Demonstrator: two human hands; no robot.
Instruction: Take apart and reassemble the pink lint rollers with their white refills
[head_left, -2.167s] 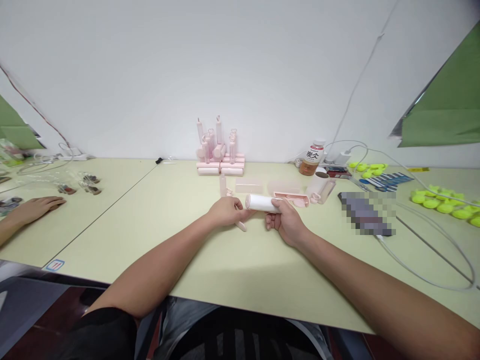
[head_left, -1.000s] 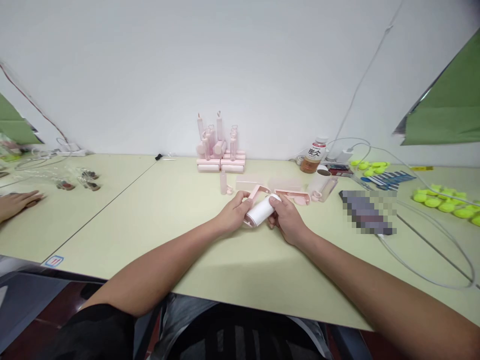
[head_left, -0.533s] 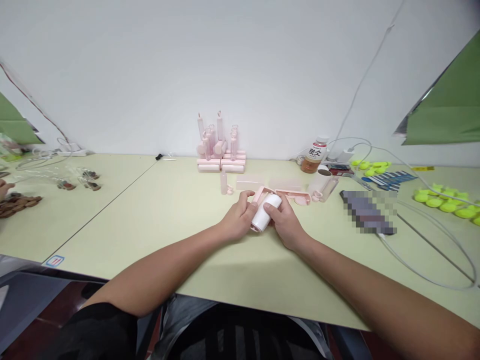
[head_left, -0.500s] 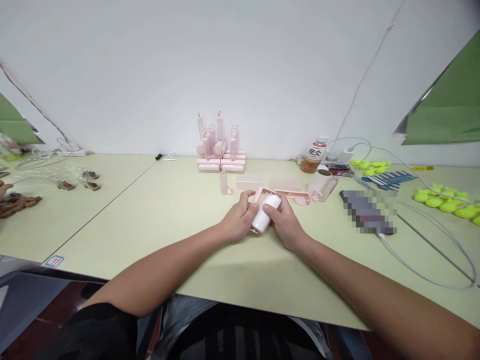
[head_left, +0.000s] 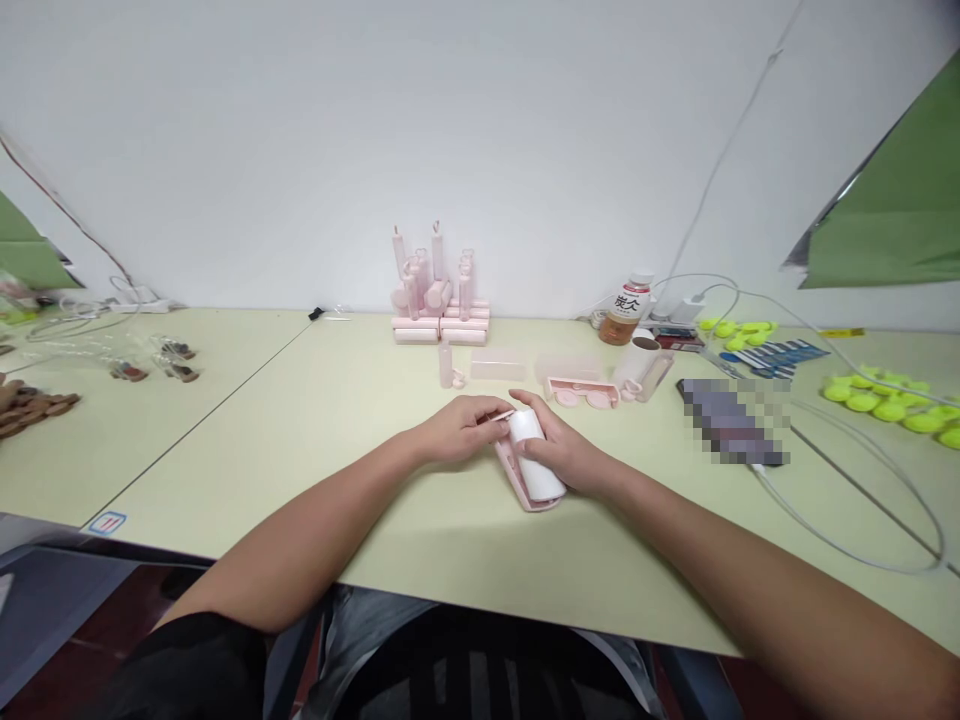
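Roll [head_left: 547, 481], white, sat askew against pink casing [head_left: 511, 473] — right hand [head_left: 568, 452] had fingers wrapped round roll; left hand [head_left: 455, 430], fingers pinched on casing's far end.

Bright, even light fills the scene, apparently from overhead, leaving the wall [head_left: 525, 120] a pale grey that darkens toward the upper right. A faint, soft-edged shadow spreads over the table [head_left: 337, 400] toward its front edge, and the area below that edge is much darker. The white roll [head_left: 541, 474] looks nearly washed out. The wide lens bows the table's front edge and stretches the green cloth [head_left: 892, 190] at far right. Near the table's left end, clear plastic wraps [head_left: 82, 345] look soft and smeared; toward the right, coarse pixel blocks mask a phone [head_left: 727, 425].
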